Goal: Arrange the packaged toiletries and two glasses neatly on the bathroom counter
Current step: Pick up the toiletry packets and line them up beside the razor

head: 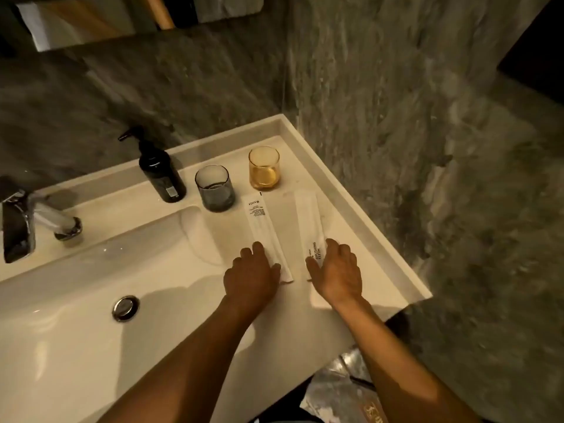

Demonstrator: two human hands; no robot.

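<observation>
Two long white toiletry packets lie side by side on the white counter, right of the basin. My left hand rests flat on the near end of the left packet, fingers spread. My right hand lies on the near end of the right packet, which reads "brushing teeth". Behind the packets stand a grey glass and an amber glass, both upright near the back ledge. Neither hand is closed around anything.
A black pump bottle stands left of the grey glass. The sink basin with its drain and a chrome tap fill the left. Marble walls bound the counter at the back and right. A lined bin sits below.
</observation>
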